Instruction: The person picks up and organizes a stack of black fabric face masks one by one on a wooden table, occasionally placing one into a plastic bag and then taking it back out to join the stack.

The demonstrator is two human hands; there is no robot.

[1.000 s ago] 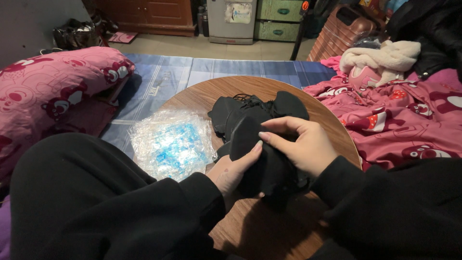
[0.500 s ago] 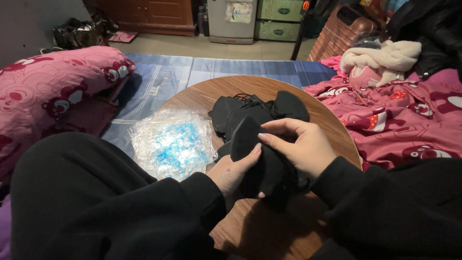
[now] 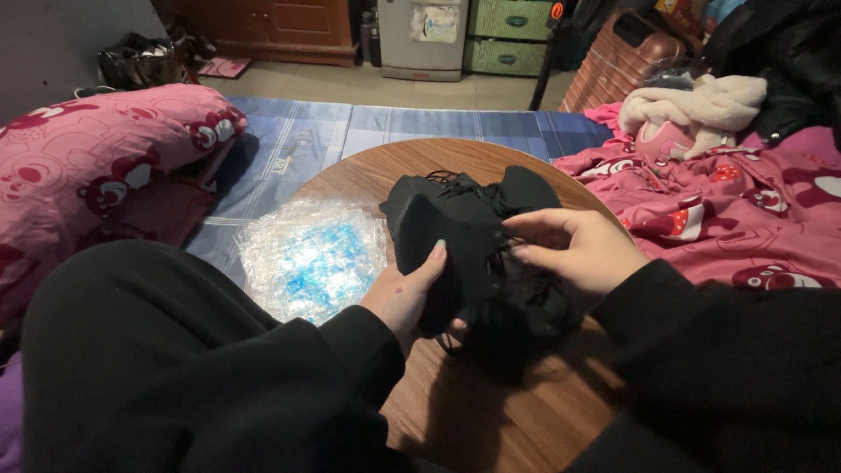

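Both hands work a pile of black fabric pieces [image 3: 491, 254] at mid-surface; left hand [image 3: 407, 293] has its grip closed on one piece, thumb on top; right hand [image 3: 583, 250] pinches its edge; clear plastic bags [image 3: 307, 254] lie at the round wooden surface's [image 3: 491, 412] left edge.

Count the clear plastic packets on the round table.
1 pile visible: the clear plastic packets lie stacked left of the left hand. They overlap, so the exact number cannot be told; more may be hidden.
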